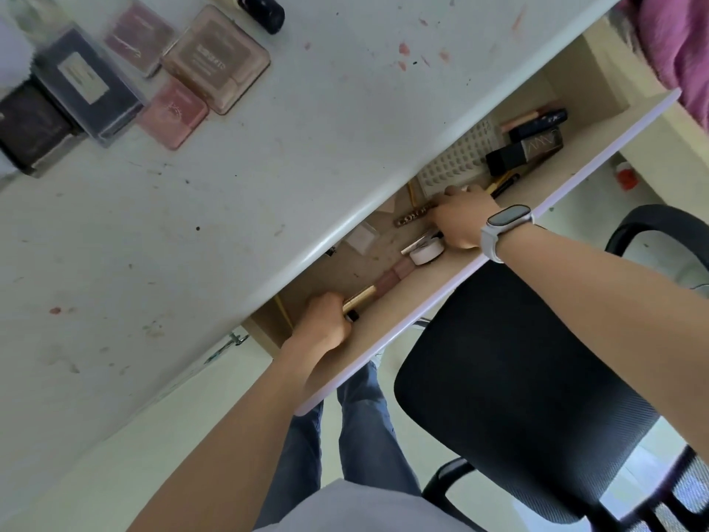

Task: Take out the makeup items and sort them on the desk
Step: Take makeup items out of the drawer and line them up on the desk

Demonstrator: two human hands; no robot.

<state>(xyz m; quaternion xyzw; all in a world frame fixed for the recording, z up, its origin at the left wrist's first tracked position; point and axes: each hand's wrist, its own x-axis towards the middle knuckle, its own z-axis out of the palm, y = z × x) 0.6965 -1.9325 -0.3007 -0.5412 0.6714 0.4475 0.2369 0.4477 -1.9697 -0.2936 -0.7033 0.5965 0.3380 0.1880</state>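
Two hands are inside the open drawer under the white desk. The left hand has its fingers curled round the gold end of a long lip gloss tube, which is pink further along and lies on the drawer floor near the front wall. The right hand, with a white smartwatch on its wrist, reaches deeper in. Its fingers are bent over some small things, but I cannot tell if they are holding any of them. A spotted gold tube pokes out by its fingertips, and a round white pot sits just beside the hand.

More makeup is in the far end of the drawer: a clear tray with lots of little holes, a dark box and a dark blue stick.

Up on the desk, some items lie close together in a group: a big beige palette, a small pink compact, a dark pink compact, a navy box with a white label and a black box. A black bottle lies near them.

A black office chair stands in front of the drawer
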